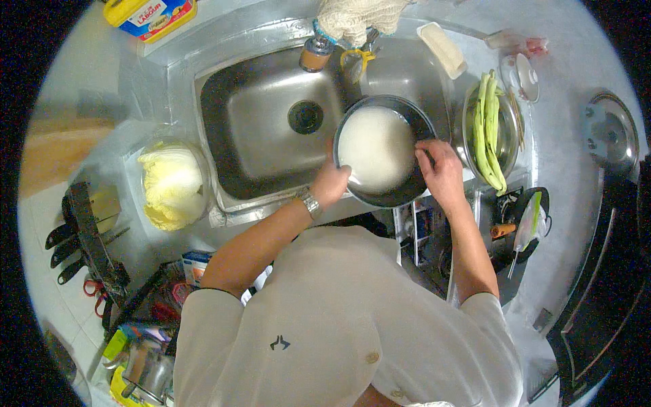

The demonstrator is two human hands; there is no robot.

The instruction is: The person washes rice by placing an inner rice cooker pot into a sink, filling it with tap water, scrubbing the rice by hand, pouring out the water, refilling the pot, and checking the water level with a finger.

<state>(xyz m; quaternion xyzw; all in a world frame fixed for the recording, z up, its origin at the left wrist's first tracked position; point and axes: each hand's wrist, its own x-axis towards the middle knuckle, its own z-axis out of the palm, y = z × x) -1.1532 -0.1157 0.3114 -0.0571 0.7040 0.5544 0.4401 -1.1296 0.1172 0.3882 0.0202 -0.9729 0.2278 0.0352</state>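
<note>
A dark round pot (382, 198) is held over the front of the double sink, partly above the right basin (402, 76). In it lies a milky white content (374, 145), which looks like rice in cloudy water. My left hand (329, 184) grips the pot's left rim, thumb on top, a metal watch (309, 203) on the wrist. At the opposite rim is my right hand (441, 170), its fingers bent over the pot's inner wall. Whether those fingers pinch anything cannot be seen.
Napa cabbage (170, 185) sits in a bowl left of the sink (269, 127). On the right, long green vegetables (488, 132) lie across a metal bowl (511, 152). Knives (66, 249) stand in a rack at the left. A jar (316, 55) and a knit glove (356, 20) are behind.
</note>
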